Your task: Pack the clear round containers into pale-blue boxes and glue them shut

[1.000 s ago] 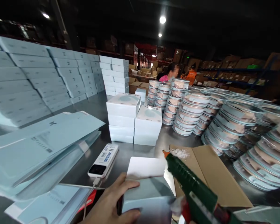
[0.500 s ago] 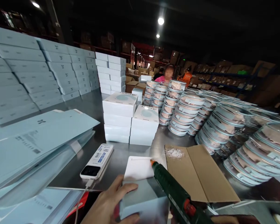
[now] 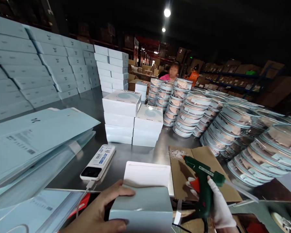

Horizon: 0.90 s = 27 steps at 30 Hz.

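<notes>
The right hand (image 3: pixel 214 202) swings the glue gun (image 3: pixel 203 181) off the white box flap (image 3: pixel 147 174), toward three o'clock, nozzle now over the cardboard (image 3: pixel 184 176).

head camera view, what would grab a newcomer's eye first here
Probably the dark green hot-glue gun low at the right, held in the white-gloved right hand, its nozzle over the flat brown cardboard sheet. Beside it the bare left hand rests on the pale blue open carton at the bottom centre. Behind, leaning stacks of round clear-lidded tins fill the right of the steel table.
</notes>
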Each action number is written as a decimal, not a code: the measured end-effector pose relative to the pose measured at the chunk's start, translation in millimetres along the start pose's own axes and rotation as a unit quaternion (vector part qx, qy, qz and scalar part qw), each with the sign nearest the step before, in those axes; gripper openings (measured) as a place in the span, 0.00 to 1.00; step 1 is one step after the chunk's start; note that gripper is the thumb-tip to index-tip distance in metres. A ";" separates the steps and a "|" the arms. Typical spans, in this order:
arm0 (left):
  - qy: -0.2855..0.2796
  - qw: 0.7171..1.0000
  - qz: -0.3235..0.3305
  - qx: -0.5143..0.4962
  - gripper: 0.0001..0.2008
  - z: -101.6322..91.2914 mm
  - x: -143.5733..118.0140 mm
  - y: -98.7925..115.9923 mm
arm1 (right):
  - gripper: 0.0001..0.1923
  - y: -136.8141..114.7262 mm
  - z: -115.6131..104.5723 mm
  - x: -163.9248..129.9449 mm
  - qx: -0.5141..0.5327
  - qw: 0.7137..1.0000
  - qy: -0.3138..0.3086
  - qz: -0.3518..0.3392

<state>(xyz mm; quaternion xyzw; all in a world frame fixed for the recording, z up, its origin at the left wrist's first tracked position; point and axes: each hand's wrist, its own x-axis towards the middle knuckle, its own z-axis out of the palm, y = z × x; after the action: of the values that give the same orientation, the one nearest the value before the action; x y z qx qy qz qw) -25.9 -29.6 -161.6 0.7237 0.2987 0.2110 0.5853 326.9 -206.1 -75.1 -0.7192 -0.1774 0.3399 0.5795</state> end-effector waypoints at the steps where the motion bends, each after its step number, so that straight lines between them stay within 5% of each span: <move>1: -0.009 1.000 0.007 0.003 0.31 0.0 0.0 -2.1 | 0.26 1.8 -12.0 8.1 -0.023 0.999 0.031 0.035; 4: -0.028 1.000 0.006 -0.004 0.31 1.7 1.4 1.3 | 0.18 12.5 -41.9 15.5 -0.191 0.974 0.116 0.030; 6: -0.027 0.999 -0.015 -0.014 0.32 3.8 2.5 9.2 | 0.21 22.0 -40.5 6.5 -0.217 0.968 0.122 -0.024; 9: -0.011 0.998 -0.045 -0.038 0.31 9.0 2.8 21.4 | 0.51 34.0 2.1 -18.8 -0.131 0.975 -0.078 -0.161; 12: 0.025 0.994 -0.040 -0.097 0.31 19.0 1.2 25.6 | 0.55 39.7 56.3 -40.7 -0.067 0.936 -0.282 -0.200; 17: 0.146 0.954 0.057 -0.256 0.25 36.8 1.3 16.8 | 0.44 42.0 82.9 -45.0 -0.128 0.901 -0.281 -0.306; 20: 0.107 0.970 0.094 -0.197 0.22 33.5 4.7 19.1 | 0.32 33.8 78.6 -39.0 -0.191 0.851 -0.297 -0.389; 24: 0.002 0.990 0.090 -0.107 0.14 12.3 13.1 30.6 | 0.27 15.6 72.2 -34.8 -0.237 0.825 -0.328 -0.394; 27: 0.031 0.990 0.090 -0.101 0.13 -4.7 22.1 33.2 | 0.31 10.1 64.3 -32.0 -0.135 0.891 -0.340 -0.269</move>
<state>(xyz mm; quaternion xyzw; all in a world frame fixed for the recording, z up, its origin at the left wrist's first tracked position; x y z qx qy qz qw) -6.7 -15.7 -129.2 0.6780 0.2280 0.3142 0.6242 258.3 -183.8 -82.0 -0.5553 -0.5948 0.3676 0.4502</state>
